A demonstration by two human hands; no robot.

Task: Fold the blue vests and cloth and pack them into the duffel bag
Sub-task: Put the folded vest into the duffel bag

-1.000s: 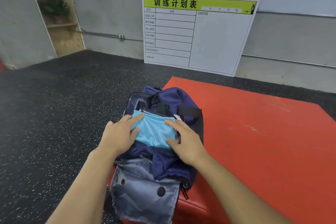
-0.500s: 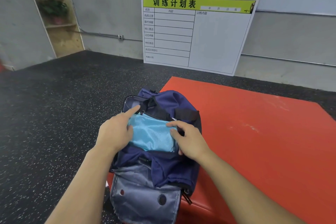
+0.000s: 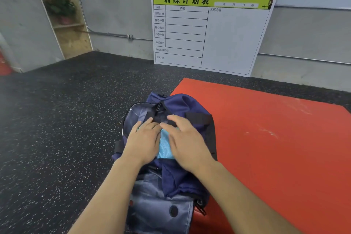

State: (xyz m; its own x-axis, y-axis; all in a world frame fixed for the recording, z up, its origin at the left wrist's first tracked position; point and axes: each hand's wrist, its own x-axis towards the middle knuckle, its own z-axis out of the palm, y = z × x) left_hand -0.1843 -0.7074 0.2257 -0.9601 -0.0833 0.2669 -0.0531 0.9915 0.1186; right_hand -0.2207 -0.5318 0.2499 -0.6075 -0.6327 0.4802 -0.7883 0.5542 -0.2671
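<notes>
A navy duffel bag [image 3: 182,104] lies open at the left edge of the red mat, its grey lining flap hanging toward me. Inside its opening sits a folded light-blue cloth [image 3: 164,146], mostly covered by my hands. My left hand [image 3: 143,141] lies flat on the cloth's left part, fingers straight and pointing into the bag. My right hand [image 3: 187,138] lies flat on its right part, fingers reaching under the bag's far rim and black strap. Only a narrow strip of blue shows between the two hands.
The red mat [image 3: 275,138] spreads to the right of the bag. Black speckled rubber floor [image 3: 57,129] lies to the left. A white training-plan board [image 3: 209,30] leans on the grey wall behind. A wooden shelf [image 3: 62,15] with plants stands at the back left.
Both hands have moved together and forward over the blue cloth, pushing it deeper into the bag. Much less of the cloth shows than a second ago.
</notes>
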